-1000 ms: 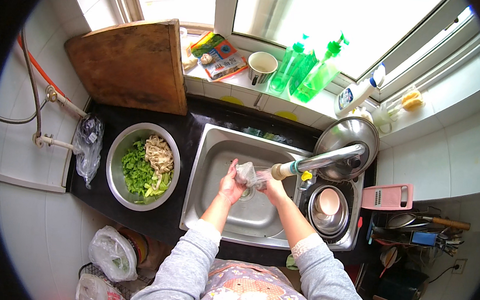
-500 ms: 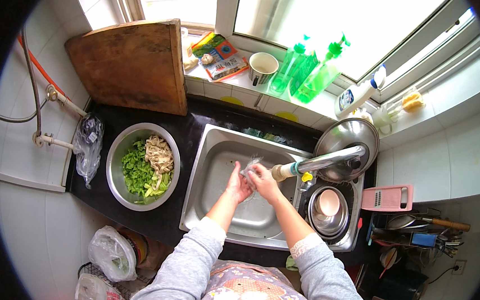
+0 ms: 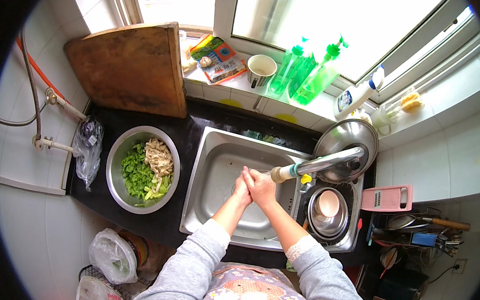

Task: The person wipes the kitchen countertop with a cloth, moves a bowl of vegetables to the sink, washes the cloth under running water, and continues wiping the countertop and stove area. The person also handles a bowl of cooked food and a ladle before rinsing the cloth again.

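Over the steel sink basin both hands are pressed together, close to the tap spout. My right hand wraps over my left hand, fingers closed. The left one's fingers are mostly covered by the right, and anything between the palms is hidden. Thin, clear streaks, which look like water, show between the spout and the hands. To the left of the sink, a steel bowl holds chopped greens and pale strips.
A wooden chopping board leans at the back left. Green pump bottles and a cup line the windowsill. Right of the basin are a pot lid, nested steel bowls and a pink grater. A plastic bag hangs left.
My hands were slightly apart around a clear, shiny blur, which looked like splashing water. Now they have come together, the right over the left, and sit a little lower in the view.
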A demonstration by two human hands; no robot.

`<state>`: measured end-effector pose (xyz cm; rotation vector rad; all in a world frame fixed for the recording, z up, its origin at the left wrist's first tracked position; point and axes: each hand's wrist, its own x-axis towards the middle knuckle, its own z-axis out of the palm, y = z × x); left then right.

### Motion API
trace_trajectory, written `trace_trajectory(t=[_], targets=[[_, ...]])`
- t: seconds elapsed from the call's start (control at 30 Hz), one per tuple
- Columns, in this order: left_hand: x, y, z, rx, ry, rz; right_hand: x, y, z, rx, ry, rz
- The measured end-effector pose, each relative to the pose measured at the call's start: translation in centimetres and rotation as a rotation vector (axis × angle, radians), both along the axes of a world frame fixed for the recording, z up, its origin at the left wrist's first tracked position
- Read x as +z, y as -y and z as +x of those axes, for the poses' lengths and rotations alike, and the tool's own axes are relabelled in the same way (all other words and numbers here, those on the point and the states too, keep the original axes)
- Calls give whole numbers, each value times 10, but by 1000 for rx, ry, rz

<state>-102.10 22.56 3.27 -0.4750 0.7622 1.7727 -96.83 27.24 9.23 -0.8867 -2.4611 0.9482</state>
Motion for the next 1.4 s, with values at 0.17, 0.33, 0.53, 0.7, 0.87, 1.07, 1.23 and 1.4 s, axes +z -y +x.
trace_trajectory(t=[0.17, 0.33, 0.53, 0.7, 0.87, 1.07, 1.23, 1.4], targets=[[-4, 14, -1, -250, -104, 18, -40, -43, 5, -133, -65, -457], [-13, 35, -21, -146, -140, 38, -40, -57, 14, 34, -27, -758], [-3, 41, -34, 67, -77, 5, -29, -61, 29, 114, 1, -834], [13, 34, -35, 58, -95, -39, -52, -70, 41, 35, 41, -499], [-4, 35, -34, -10, -248, -30, -22, -47, 18, 208, -102, -924], [30, 19, -20, -38, -352, -222, -75, -66, 29, 129, -64, -593], [-6, 12, -7, -99, 140, -229, -18, -42, 19, -16, -294, -1084], [-12, -14, 2, 87, 94, -36, -13, -17, 39, 26, -86, -818]])
